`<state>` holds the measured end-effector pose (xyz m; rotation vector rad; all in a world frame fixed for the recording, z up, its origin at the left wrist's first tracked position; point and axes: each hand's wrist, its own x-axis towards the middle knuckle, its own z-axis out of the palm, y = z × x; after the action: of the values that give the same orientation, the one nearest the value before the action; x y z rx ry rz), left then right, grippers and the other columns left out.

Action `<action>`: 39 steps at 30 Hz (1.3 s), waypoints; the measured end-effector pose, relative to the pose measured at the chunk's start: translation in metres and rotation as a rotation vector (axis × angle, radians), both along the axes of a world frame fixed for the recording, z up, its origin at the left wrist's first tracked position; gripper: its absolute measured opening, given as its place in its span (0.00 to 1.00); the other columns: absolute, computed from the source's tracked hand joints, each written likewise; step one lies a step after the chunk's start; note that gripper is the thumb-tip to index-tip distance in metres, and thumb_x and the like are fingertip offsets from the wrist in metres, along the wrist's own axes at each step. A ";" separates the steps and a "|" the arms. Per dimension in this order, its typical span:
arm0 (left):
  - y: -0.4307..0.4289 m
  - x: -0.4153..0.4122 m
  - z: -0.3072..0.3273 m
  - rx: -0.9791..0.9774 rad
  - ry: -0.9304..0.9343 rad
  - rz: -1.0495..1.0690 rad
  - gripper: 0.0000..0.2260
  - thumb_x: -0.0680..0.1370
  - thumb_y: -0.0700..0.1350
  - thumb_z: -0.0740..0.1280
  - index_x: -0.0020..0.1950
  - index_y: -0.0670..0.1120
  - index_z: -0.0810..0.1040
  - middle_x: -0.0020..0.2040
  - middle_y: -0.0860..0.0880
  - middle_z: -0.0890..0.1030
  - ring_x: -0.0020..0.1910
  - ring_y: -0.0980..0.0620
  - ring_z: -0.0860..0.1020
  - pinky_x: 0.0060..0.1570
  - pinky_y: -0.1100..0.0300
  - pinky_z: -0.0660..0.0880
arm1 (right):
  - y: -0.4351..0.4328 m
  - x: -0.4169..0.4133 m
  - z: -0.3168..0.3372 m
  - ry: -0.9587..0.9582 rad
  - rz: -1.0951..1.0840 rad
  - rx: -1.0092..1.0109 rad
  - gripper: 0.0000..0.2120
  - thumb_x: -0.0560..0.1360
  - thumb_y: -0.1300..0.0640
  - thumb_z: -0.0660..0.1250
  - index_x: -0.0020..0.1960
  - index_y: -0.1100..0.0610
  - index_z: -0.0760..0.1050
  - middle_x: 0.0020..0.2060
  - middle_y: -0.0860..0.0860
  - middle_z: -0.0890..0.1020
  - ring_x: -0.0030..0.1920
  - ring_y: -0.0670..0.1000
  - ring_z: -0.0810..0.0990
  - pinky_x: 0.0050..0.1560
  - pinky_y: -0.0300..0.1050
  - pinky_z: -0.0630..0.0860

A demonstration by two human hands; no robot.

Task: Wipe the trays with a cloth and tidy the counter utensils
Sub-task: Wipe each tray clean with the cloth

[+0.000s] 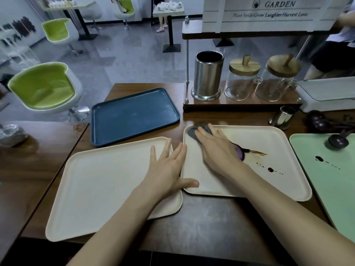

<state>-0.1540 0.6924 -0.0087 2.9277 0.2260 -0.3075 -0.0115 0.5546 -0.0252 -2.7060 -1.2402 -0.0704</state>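
- left cream tray [96, 179] and blue tray [134, 116] are lying on the bench [201, 217].
- left hand [169, 166] is resting across both cream trays, grip spread flat, holding nothing.
- right hand [217, 148], grip flat, is pressing the grey cloth [191, 132] into the stained tray's [269, 189] far-left corner.

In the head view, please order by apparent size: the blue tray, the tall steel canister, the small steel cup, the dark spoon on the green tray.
1. blue tray
2. tall steel canister
3. small steel cup and dark spoon: they look about alike, so not ranked.
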 end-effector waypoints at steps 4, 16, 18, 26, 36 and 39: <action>0.000 0.001 0.000 0.028 0.005 -0.001 0.51 0.74 0.75 0.60 0.84 0.49 0.42 0.84 0.52 0.43 0.82 0.45 0.35 0.75 0.31 0.37 | 0.021 0.000 -0.006 -0.033 0.030 -0.036 0.25 0.80 0.61 0.57 0.77 0.52 0.61 0.77 0.50 0.64 0.78 0.59 0.56 0.75 0.55 0.56; -0.004 -0.005 0.003 0.047 -0.001 0.016 0.49 0.75 0.74 0.59 0.84 0.49 0.42 0.85 0.50 0.45 0.82 0.44 0.37 0.75 0.30 0.36 | -0.072 0.030 -0.002 0.043 -0.260 -0.045 0.22 0.82 0.61 0.53 0.75 0.50 0.64 0.77 0.47 0.64 0.79 0.58 0.56 0.76 0.56 0.54; -0.005 -0.005 0.002 0.034 -0.009 0.016 0.48 0.76 0.73 0.60 0.84 0.48 0.42 0.85 0.50 0.46 0.82 0.44 0.37 0.75 0.30 0.36 | -0.072 0.029 -0.001 0.049 -0.280 -0.033 0.23 0.81 0.61 0.54 0.75 0.51 0.64 0.77 0.48 0.65 0.78 0.59 0.56 0.76 0.56 0.54; 0.004 -0.004 0.009 -0.108 0.014 -0.025 0.55 0.71 0.76 0.64 0.84 0.49 0.41 0.84 0.51 0.45 0.81 0.50 0.35 0.76 0.34 0.34 | -0.028 0.000 0.013 0.116 -0.103 0.024 0.24 0.80 0.62 0.54 0.75 0.54 0.64 0.77 0.51 0.64 0.77 0.58 0.56 0.73 0.53 0.57; 0.007 -0.010 0.014 -0.107 0.056 -0.061 0.60 0.67 0.77 0.67 0.84 0.48 0.40 0.84 0.51 0.43 0.81 0.50 0.32 0.77 0.36 0.33 | -0.041 -0.047 0.019 0.355 0.204 -0.026 0.29 0.77 0.57 0.50 0.75 0.38 0.65 0.77 0.41 0.63 0.79 0.51 0.55 0.77 0.55 0.58; 0.006 -0.011 0.019 -0.092 0.067 -0.070 0.58 0.67 0.76 0.67 0.84 0.49 0.42 0.84 0.51 0.44 0.81 0.49 0.33 0.77 0.36 0.34 | -0.051 -0.064 0.028 0.461 0.281 -0.077 0.28 0.78 0.61 0.54 0.72 0.38 0.69 0.76 0.39 0.62 0.79 0.46 0.52 0.79 0.51 0.50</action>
<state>-0.1645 0.6987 0.0103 2.8418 0.1155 -0.4157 -0.0758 0.5035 0.0028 -2.3753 -1.4647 0.6080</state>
